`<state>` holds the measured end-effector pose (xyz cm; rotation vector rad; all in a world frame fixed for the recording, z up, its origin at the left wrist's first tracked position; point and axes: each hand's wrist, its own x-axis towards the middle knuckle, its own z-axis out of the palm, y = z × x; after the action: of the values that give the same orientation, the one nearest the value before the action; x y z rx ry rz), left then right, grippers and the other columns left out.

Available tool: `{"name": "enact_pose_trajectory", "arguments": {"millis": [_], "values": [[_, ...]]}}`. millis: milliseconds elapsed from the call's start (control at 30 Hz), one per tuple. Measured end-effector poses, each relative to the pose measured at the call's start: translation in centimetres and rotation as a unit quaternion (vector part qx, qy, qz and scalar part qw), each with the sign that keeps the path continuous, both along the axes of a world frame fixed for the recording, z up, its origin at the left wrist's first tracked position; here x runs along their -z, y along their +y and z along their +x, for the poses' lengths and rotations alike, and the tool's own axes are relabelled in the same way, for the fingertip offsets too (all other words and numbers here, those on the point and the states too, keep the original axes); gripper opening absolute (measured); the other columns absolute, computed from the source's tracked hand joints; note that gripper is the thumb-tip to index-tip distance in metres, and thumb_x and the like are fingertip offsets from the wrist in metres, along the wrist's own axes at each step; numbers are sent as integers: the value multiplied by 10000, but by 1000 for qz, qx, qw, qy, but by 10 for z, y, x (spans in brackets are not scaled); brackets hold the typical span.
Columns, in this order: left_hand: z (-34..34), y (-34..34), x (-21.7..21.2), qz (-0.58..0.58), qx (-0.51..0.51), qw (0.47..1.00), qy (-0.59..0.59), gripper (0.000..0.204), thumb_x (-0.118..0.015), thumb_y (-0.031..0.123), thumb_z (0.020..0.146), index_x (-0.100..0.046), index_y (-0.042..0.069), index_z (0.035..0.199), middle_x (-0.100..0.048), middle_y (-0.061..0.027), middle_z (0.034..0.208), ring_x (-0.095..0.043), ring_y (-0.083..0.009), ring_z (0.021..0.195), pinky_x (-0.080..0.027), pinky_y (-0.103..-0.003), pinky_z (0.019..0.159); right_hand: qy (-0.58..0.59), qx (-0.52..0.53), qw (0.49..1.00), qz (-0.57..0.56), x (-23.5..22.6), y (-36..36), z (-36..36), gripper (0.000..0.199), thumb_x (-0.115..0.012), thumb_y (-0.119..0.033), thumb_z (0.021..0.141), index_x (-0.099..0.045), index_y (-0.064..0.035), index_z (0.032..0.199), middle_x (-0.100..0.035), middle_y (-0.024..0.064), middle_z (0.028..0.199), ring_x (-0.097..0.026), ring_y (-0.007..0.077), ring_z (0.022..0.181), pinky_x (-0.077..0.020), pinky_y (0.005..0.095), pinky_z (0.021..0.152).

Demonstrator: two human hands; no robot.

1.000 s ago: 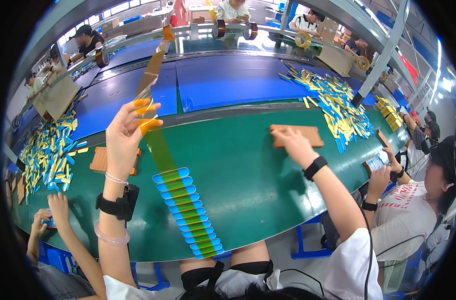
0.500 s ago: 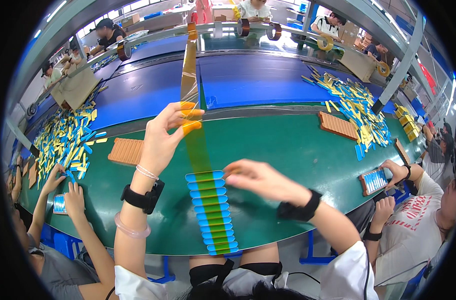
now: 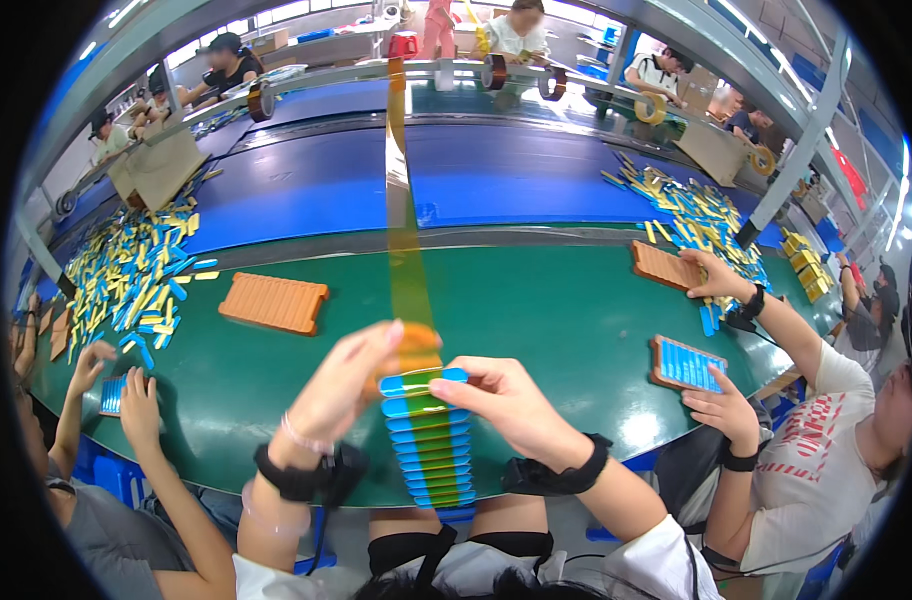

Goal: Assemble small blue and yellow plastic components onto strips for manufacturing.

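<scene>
At the near edge of the green surface (image 3: pixel 536 300), the left hand (image 3: pixel 341 385) and right hand (image 3: pixel 506 400) each close a pinching grip on the top of a row of blue strips (image 3: pixel 428 440), where amber tape (image 3: pixel 406 240) meets it. An orange tray (image 3: pixel 273 302) lies left; bare green spreads beyond.

One orange tape strip (image 3: pixel 406 250), three orange trays (image 3: pixel 273 302), two hands (image 3: pixel 346 385).
</scene>
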<state>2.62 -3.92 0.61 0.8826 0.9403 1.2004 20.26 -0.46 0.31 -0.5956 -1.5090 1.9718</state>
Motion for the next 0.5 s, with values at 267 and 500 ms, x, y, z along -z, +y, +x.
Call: {"name": "enact_pose_trajectory", "arguments": {"millis": [267,500], "values": [[10,-31,41,-23,-74,996,-34,203,-526,98,839,-540,-51,977,-603,-127,905,-593,-173,817,-483,-288,742,-135,-16,985,110,15,-25,17,333,-536,-79,832,-467,39,1136,-582,139,993,-571,141,883,-459,275,783],[-2,-38,53,-30,-90,995,-15,169,-555,47,808,-539,-51,945,-605,-135,845,-608,-194,725,-509,-320,678,-309,210,894,247,45,-57,104,303,-575,5,757,-522,-6,1055,-585,95,934,-579,158,833,-474,258,728]]}}
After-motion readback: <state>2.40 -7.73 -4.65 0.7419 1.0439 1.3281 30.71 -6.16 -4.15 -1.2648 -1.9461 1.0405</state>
